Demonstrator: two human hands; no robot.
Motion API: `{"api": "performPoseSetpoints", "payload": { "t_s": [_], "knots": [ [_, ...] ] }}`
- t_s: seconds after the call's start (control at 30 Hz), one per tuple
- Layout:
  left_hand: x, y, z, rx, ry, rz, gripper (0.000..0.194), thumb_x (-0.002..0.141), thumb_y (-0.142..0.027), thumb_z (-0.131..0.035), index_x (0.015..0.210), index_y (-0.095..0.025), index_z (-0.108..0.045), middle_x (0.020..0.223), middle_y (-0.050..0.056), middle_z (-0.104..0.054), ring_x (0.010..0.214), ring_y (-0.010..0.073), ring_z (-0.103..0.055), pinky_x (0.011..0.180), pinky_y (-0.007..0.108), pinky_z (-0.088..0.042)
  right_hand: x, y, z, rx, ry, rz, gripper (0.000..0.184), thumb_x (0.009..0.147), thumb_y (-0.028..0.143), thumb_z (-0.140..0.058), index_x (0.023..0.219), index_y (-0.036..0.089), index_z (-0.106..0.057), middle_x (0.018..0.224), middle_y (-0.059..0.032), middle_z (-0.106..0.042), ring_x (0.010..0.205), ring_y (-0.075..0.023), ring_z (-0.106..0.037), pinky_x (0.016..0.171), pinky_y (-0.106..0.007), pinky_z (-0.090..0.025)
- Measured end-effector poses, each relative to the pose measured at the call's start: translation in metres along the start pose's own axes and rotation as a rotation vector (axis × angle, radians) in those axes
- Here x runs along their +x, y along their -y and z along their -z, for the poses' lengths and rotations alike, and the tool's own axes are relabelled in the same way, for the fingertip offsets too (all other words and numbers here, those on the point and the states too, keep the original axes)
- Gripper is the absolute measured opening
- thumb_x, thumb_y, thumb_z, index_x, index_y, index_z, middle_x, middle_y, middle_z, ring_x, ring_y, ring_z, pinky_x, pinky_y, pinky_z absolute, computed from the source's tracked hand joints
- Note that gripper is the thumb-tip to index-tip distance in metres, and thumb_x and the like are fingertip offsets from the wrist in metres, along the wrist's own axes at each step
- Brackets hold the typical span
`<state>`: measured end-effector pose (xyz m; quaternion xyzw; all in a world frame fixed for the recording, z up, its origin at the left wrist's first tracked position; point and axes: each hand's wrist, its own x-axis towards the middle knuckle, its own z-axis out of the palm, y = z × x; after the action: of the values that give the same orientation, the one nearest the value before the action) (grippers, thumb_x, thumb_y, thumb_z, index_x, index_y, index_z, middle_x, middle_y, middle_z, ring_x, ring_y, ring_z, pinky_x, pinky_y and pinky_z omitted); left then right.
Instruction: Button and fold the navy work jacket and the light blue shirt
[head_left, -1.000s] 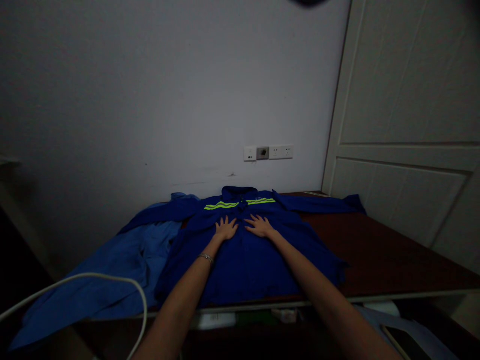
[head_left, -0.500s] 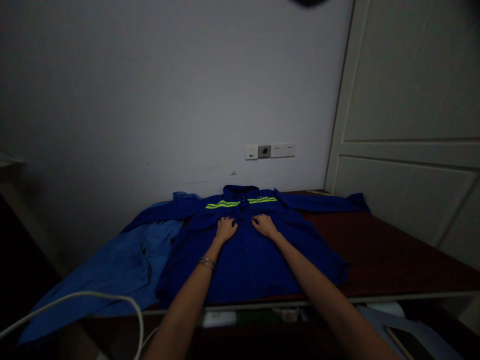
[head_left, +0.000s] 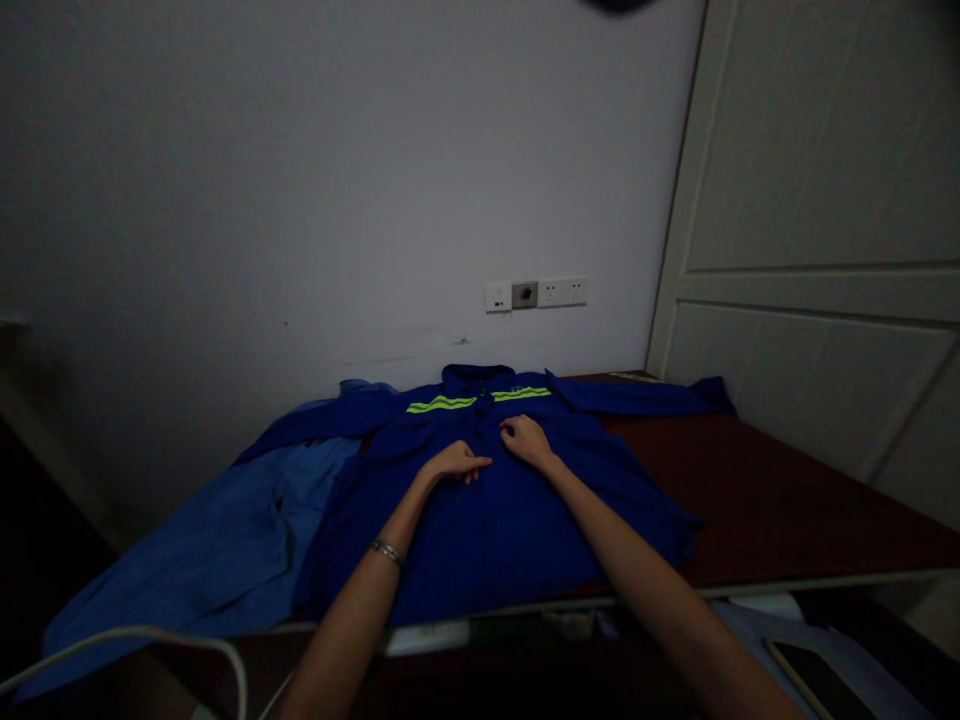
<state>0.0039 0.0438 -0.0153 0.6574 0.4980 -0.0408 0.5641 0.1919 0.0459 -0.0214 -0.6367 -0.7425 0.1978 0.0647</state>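
Observation:
A dark blue long-sleeved work shirt lies front up, its collar toward the wall and its sleeves spread to both sides. Yellow-green reflective strips cross its chest. Over the left of its front placket is my left hand, one finger stretched toward the middle and the others bent downward. I see nothing in it. Higher on the right, just below the chest strip, my right hand rests with its fingers curled in toward the placket. Whether cloth is pinched between those fingertips is hidden.
A lighter blue garment lies under the left sleeve and hangs over the table's front edge. A white cable loops at lower left. Wall sockets are behind. Below right lies a phone; a panelled door stands at right.
Both hands lay flat with fingers spread, then curled inward. Since then my left hand has turned sideways and come slightly nearer, while my right hand has moved a little up the shirt.

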Motion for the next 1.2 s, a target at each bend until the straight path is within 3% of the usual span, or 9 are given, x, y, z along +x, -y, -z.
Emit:
{"api": "performPoseSetpoints", "payload": {
  "t_s": [0.13, 0.27, 0.37, 0.43, 0.53, 0.6, 0.8, 1.0, 1.2],
  "knots": [
    [-0.006, -0.003, 0.0, -0.065, 0.124, -0.002, 0.042, 0.061, -0.052, -0.066, 0.054, -0.011, -0.061, 0.043, -0.001, -0.053, 0.032, 0.0041, -0.033, 0.036, 0.02, -0.022, -0.002, 0.005, 0.002, 0.043, -0.006, -0.019, 0.037, 0.083, 0.029, -0.036, 0.107, 0.02, -0.062, 0.11, -0.0046, -0.063, 0.103, -0.0192, -0.052, 0.089, -0.025, -0.035],
    [-0.005, 0.001, -0.003, -0.15, 0.117, -0.034, 0.034, 0.059, -0.043, -0.069, 0.053, -0.011, -0.06, 0.045, -0.002, -0.053, 0.033, 0.0027, -0.031, 0.035, 0.019, -0.02, 0.001, 0.012, 0.007, 0.132, 0.016, -0.04, 0.036, 0.081, 0.028, -0.039, 0.108, 0.022, -0.061, 0.108, -0.0033, -0.064, 0.098, -0.0183, -0.057, 0.085, -0.025, -0.04],
    [-0.003, 0.007, -0.006, -0.208, 0.08, -0.024, 0.03, 0.06, -0.039, -0.068, 0.055, -0.011, -0.06, 0.046, -0.002, -0.054, 0.033, 0.0026, -0.032, 0.036, 0.019, -0.02, 0.005, 0.02, 0.014, 0.26, 0.067, 0.033, 0.031, 0.076, 0.022, -0.045, 0.099, 0.018, -0.065, 0.096, -0.0044, -0.067, 0.086, -0.0168, -0.06, 0.076, -0.023, -0.043],
    [-0.002, 0.01, -0.008, -0.239, 0.053, -0.016, 0.028, 0.062, -0.037, -0.066, 0.056, -0.01, -0.06, 0.047, -0.001, -0.054, 0.033, 0.0028, -0.034, 0.036, 0.019, -0.021, 0.004, 0.024, 0.017, 0.389, 0.199, 0.099, 0.025, 0.073, 0.02, -0.047, 0.089, 0.014, -0.066, 0.083, -0.0051, -0.068, 0.074, -0.015, -0.061, 0.066, -0.021, -0.045],
    [0.002, 0.014, -0.009, -0.266, 0.01, -0.042, 0.022, 0.065, -0.031, -0.061, 0.056, -0.01, -0.059, 0.046, -0.002, -0.053, 0.032, 0.0026, -0.033, 0.035, 0.018, -0.02, -0.002, 0.025, 0.021, 0.573, 0.505, 0.144, 0.02, 0.07, 0.025, -0.053, 0.081, 0.013, -0.065, 0.065, -0.0025, -0.064, 0.059, -0.0122, -0.059, 0.052, -0.019, -0.045],
    [0.005, 0.015, -0.01, -0.278, -0.011, -0.073, 0.02, 0.066, -0.027, -0.057, 0.055, -0.011, -0.057, 0.042, -0.003, -0.05, 0.03, 0.0026, -0.03, 0.035, 0.018, -0.018, -0.007, 0.023, 0.021, 0.62, 0.605, 0.128, 0.019, 0.067, 0.027, -0.058, 0.078, 0.013, -0.064, 0.059, -0.0002, -0.061, 0.054, -0.0106, -0.057, 0.047, -0.017, -0.043],
    [0.013, 0.013, -0.007, -0.255, -0.093, -0.034, 0.019, 0.068, -0.023, -0.05, 0.053, -0.012, -0.055, 0.036, -0.006, -0.041, 0.03, 0.0032, -0.029, 0.035, 0.017, -0.02, -0.017, 0.019, 0.021, 0.628, 0.613, 0.054, 0.015, 0.063, 0.021, -0.059, 0.074, 0.013, -0.066, 0.06, 0.0003, -0.06, 0.053, -0.0079, -0.054, 0.045, -0.015, -0.041],
    [0.015, 0.013, -0.005, -0.261, -0.109, -0.029, 0.017, 0.067, -0.02, -0.049, 0.053, -0.012, -0.055, 0.04, -0.004, -0.046, 0.033, 0.0031, -0.032, 0.037, 0.017, -0.022, -0.023, 0.024, 0.008, 0.553, 0.569, 0.1, 0.021, 0.061, 0.029, -0.066, 0.076, 0.014, -0.067, 0.057, 0.0027, -0.056, 0.043, -0.0052, -0.045, 0.041, -0.016, -0.036],
    [0.016, 0.017, -0.007, -0.308, -0.087, -0.053, 0.016, 0.067, -0.022, -0.052, 0.054, -0.012, -0.054, 0.043, -0.004, -0.048, 0.033, 0.0026, -0.032, 0.036, 0.017, -0.022, -0.024, 0.018, 0.002, 0.546, 0.595, 0.2, 0.021, 0.059, 0.028, -0.069, 0.073, 0.013, -0.063, 0.059, 0.0032, -0.057, 0.046, -0.0057, -0.047, 0.042, -0.015, -0.035]
  ]
}}
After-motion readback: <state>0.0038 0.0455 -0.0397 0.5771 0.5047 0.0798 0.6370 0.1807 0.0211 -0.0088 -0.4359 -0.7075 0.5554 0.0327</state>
